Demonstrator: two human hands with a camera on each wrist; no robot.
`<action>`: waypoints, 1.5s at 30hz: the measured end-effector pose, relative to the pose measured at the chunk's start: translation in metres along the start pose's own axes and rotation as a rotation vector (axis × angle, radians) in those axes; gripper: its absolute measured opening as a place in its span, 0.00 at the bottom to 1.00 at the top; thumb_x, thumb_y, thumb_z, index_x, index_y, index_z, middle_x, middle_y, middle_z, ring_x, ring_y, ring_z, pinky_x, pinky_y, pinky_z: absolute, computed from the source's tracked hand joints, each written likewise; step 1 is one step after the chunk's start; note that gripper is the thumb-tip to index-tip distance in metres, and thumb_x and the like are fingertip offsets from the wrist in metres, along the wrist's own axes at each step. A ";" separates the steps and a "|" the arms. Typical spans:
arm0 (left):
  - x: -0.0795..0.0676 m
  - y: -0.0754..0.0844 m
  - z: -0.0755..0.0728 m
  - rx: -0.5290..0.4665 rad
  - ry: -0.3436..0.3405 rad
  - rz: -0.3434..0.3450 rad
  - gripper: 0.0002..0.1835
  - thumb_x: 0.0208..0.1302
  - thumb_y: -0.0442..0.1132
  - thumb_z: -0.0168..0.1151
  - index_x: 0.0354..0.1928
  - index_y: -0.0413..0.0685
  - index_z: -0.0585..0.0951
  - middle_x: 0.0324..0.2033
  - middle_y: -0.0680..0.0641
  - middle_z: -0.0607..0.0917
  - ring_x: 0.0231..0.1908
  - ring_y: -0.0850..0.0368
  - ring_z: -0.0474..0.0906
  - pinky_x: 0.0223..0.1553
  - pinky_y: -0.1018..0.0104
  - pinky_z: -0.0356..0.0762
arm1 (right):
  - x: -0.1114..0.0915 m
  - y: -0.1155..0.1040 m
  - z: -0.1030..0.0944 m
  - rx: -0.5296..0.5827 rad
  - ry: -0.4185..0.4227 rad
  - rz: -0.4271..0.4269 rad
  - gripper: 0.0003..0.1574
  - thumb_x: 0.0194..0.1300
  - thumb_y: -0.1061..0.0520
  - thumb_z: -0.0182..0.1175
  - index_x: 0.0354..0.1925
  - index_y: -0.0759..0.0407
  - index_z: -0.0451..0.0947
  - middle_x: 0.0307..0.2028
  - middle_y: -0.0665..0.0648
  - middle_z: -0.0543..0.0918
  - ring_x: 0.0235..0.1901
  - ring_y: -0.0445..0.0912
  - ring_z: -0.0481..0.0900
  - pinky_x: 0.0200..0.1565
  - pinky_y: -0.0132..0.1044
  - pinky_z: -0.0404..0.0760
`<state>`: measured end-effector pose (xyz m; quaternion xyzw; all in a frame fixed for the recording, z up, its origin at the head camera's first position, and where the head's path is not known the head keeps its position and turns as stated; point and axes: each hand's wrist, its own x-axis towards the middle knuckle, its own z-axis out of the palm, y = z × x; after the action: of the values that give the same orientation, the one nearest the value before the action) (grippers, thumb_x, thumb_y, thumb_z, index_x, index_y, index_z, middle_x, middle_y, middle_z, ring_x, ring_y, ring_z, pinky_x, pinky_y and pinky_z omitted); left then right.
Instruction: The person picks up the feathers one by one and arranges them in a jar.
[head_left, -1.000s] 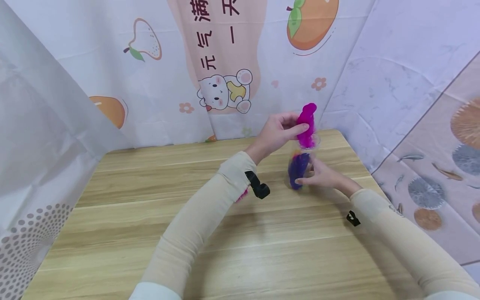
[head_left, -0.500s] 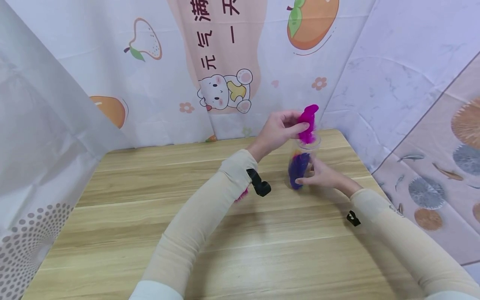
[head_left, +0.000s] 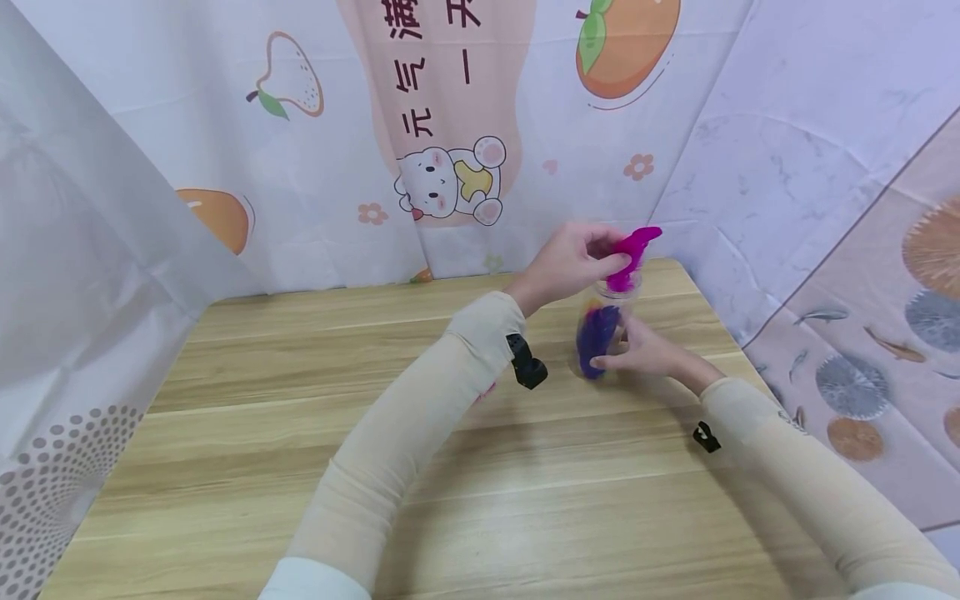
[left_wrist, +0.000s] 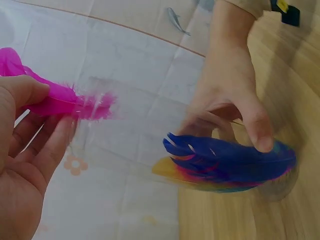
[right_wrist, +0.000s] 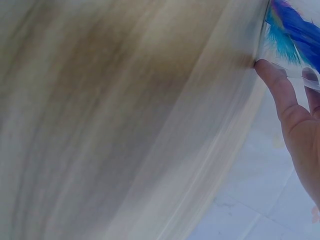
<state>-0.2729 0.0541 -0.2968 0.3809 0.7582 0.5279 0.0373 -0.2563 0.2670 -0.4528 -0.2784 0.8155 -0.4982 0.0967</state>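
My left hand [head_left: 570,265] pinches a magenta feather [head_left: 636,247] between thumb and fingers above a clear, tall container [left_wrist: 135,117]. In the left wrist view, the feather's fluffy end lies inside the container's mouth, while its broad end bends away beyond the thumb. Blue feathers [left_wrist: 227,160] and a yellow feather [left_wrist: 165,169] stand inside, lower down. My right hand [head_left: 647,346] grips the container's lower part, thumb on the near side. In the right wrist view, fingers [right_wrist: 280,90] of that hand press the clear wall, with turquoise fluff [right_wrist: 282,45] showing through it.
A bit of pink fluff [head_left: 487,390] lies on the wooden table [head_left: 300,433], mostly hidden behind the left sleeve [head_left: 420,433]. A printed curtain [head_left: 315,192] hangs along the table's back edge, and another patterned sheet [head_left: 847,333] hangs at the right.
My left hand has moved right and slightly down, and the magenta feather now leans right with its end lower into the container's mouth. The right hand and container have stayed in place.
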 end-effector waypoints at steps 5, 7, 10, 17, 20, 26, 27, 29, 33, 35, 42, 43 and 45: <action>-0.002 0.000 0.000 0.002 -0.007 -0.010 0.12 0.69 0.32 0.65 0.52 0.36 0.84 0.41 0.44 0.87 0.41 0.55 0.82 0.48 0.73 0.80 | 0.000 0.000 0.000 -0.012 -0.001 0.001 0.56 0.58 0.65 0.74 0.74 0.64 0.52 0.63 0.66 0.71 0.59 0.58 0.74 0.59 0.60 0.76; -0.002 -0.001 0.000 0.007 -0.007 -0.007 0.12 0.69 0.32 0.66 0.52 0.36 0.84 0.42 0.44 0.87 0.42 0.55 0.82 0.48 0.73 0.80 | 0.000 0.000 0.000 -0.009 -0.001 0.007 0.57 0.57 0.65 0.74 0.75 0.63 0.52 0.64 0.66 0.71 0.59 0.59 0.73 0.59 0.60 0.76; -0.002 -0.001 0.000 0.023 -0.013 -0.015 0.13 0.69 0.33 0.65 0.53 0.37 0.84 0.42 0.45 0.87 0.42 0.56 0.82 0.49 0.74 0.79 | 0.000 -0.001 0.000 -0.007 -0.005 0.010 0.57 0.57 0.65 0.74 0.75 0.62 0.52 0.64 0.65 0.70 0.60 0.59 0.73 0.60 0.60 0.76; 0.000 0.000 0.001 0.083 -0.047 -0.039 0.11 0.68 0.37 0.68 0.48 0.39 0.87 0.39 0.49 0.88 0.40 0.60 0.83 0.47 0.76 0.79 | 0.000 -0.002 -0.001 -0.005 -0.016 0.007 0.57 0.58 0.65 0.74 0.75 0.60 0.52 0.63 0.65 0.72 0.59 0.59 0.74 0.60 0.59 0.76; 0.001 0.003 0.000 0.125 -0.074 -0.053 0.10 0.68 0.38 0.69 0.46 0.41 0.88 0.37 0.50 0.89 0.39 0.62 0.84 0.46 0.76 0.79 | 0.000 -0.002 -0.002 -0.024 -0.017 0.014 0.57 0.59 0.64 0.74 0.76 0.61 0.50 0.64 0.66 0.72 0.60 0.59 0.74 0.60 0.60 0.75; 0.002 0.006 -0.001 0.161 -0.102 -0.088 0.11 0.68 0.38 0.69 0.48 0.40 0.88 0.38 0.50 0.90 0.38 0.63 0.84 0.46 0.76 0.79 | -0.001 -0.005 -0.002 -0.025 -0.021 0.033 0.59 0.59 0.63 0.73 0.77 0.62 0.48 0.65 0.68 0.71 0.61 0.62 0.72 0.61 0.62 0.73; 0.002 0.006 -0.001 0.165 -0.101 -0.090 0.11 0.68 0.38 0.68 0.48 0.40 0.88 0.39 0.49 0.89 0.39 0.62 0.84 0.46 0.76 0.79 | -0.001 -0.005 -0.002 -0.027 -0.020 0.037 0.58 0.59 0.63 0.73 0.77 0.62 0.49 0.65 0.67 0.72 0.61 0.62 0.73 0.61 0.62 0.73; 0.001 0.006 -0.001 0.163 -0.099 -0.091 0.12 0.68 0.37 0.68 0.50 0.39 0.87 0.40 0.48 0.89 0.39 0.62 0.84 0.46 0.77 0.79 | 0.000 -0.004 -0.002 -0.030 -0.020 0.041 0.58 0.59 0.64 0.74 0.76 0.63 0.50 0.63 0.67 0.73 0.59 0.60 0.74 0.61 0.61 0.74; 0.002 0.005 -0.001 0.136 -0.082 -0.088 0.14 0.68 0.33 0.67 0.54 0.37 0.84 0.41 0.45 0.88 0.41 0.59 0.84 0.47 0.77 0.79 | 0.000 -0.003 -0.002 -0.037 -0.022 0.044 0.54 0.59 0.64 0.74 0.74 0.65 0.55 0.60 0.66 0.76 0.57 0.59 0.76 0.61 0.60 0.74; 0.002 0.005 0.000 0.126 -0.070 -0.080 0.16 0.67 0.31 0.67 0.55 0.37 0.82 0.40 0.45 0.87 0.41 0.58 0.83 0.47 0.77 0.79 | 0.000 -0.003 -0.002 -0.039 -0.021 0.044 0.53 0.58 0.63 0.74 0.73 0.65 0.55 0.60 0.66 0.76 0.57 0.59 0.76 0.61 0.60 0.74; 0.002 0.005 0.001 0.143 -0.047 -0.024 0.16 0.66 0.30 0.68 0.55 0.37 0.82 0.41 0.45 0.88 0.39 0.60 0.84 0.47 0.77 0.79 | 0.001 -0.002 -0.002 -0.038 -0.017 0.022 0.58 0.58 0.63 0.75 0.76 0.61 0.51 0.65 0.66 0.71 0.61 0.60 0.72 0.61 0.62 0.74; 0.003 0.005 0.001 0.144 -0.045 -0.015 0.15 0.66 0.30 0.68 0.54 0.37 0.82 0.41 0.45 0.88 0.39 0.60 0.84 0.47 0.77 0.79 | 0.001 -0.002 -0.002 -0.040 -0.016 0.017 0.58 0.58 0.63 0.74 0.76 0.62 0.50 0.65 0.66 0.71 0.62 0.61 0.72 0.61 0.62 0.74; 0.003 0.005 0.001 0.145 -0.042 -0.003 0.15 0.66 0.31 0.68 0.53 0.37 0.83 0.40 0.45 0.88 0.39 0.60 0.84 0.47 0.77 0.79 | 0.001 -0.002 -0.003 -0.041 -0.014 0.008 0.59 0.58 0.64 0.74 0.77 0.62 0.49 0.66 0.66 0.70 0.63 0.61 0.71 0.61 0.62 0.73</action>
<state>-0.2717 0.0577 -0.2923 0.3925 0.7940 0.4635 0.0262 -0.2572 0.2677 -0.4494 -0.2803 0.8259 -0.4791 0.0989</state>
